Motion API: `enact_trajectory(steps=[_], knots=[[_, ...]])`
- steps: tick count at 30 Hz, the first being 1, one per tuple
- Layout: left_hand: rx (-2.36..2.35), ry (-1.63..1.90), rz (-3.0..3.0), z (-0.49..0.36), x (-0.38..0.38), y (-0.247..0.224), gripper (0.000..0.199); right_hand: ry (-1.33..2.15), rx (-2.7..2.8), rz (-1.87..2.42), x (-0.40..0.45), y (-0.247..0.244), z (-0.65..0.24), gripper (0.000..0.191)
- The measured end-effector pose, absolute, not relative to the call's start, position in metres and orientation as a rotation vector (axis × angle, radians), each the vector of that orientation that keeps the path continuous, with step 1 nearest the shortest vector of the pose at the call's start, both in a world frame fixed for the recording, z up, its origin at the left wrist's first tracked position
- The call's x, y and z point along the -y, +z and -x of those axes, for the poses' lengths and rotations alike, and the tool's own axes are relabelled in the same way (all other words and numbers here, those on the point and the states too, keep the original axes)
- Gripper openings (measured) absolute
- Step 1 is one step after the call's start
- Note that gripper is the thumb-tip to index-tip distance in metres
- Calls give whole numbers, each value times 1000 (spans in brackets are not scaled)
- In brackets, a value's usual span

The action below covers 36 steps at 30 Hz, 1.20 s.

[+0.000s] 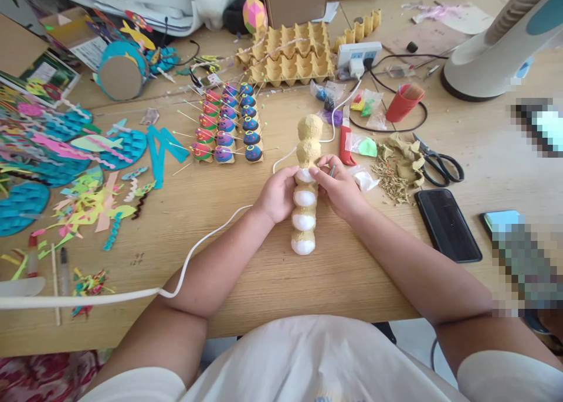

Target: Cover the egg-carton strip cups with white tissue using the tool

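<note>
A strip of egg-carton bumps (309, 150) lies upright in the view on the wooden table, its near bumps bearing white patches and its two far bumps plain tan. My left hand (280, 192) is closed on the strip's left edge, fingertips beside a white patch. My right hand (341, 186) holds the right side, its thumb pressing on that same white patch. A small blue item shows between the right fingers, too small to name. To the upper left stand painted carton strips (225, 123) in red, purple and dark blue, with pins sticking out.
Tan egg trays (290, 53) and a power strip (359, 55) are at the back. Right: red cutter (346, 144), red cup (402, 104), scissors (442, 163), carton scraps (402, 166), phone (447, 224). Left: blue discs (125, 149) and paper cutouts (88, 200). A white cable (193, 249) crosses the left forearm.
</note>
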<state>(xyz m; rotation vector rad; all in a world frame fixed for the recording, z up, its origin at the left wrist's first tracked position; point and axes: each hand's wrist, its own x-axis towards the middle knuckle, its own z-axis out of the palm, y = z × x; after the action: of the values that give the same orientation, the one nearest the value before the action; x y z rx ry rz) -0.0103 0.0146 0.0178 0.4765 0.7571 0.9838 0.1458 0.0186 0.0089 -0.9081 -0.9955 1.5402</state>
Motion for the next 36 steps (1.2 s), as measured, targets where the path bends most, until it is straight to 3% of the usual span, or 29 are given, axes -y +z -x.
enact_trajectory(steps=[8,18,32,36], knots=[[-773,991,-528,10,-15,14,33,1533,1019,926,-18,9,-146,69],[-803,992,-477,8,-14,16,26,1527,1000,929,-17,11,-145,71],[-752,1103,-587,5,-12,9,48,1664,830,848,-22,11,-154,71],[-829,1154,-775,7,-11,7,43,1643,814,868,-23,11,-155,71]])
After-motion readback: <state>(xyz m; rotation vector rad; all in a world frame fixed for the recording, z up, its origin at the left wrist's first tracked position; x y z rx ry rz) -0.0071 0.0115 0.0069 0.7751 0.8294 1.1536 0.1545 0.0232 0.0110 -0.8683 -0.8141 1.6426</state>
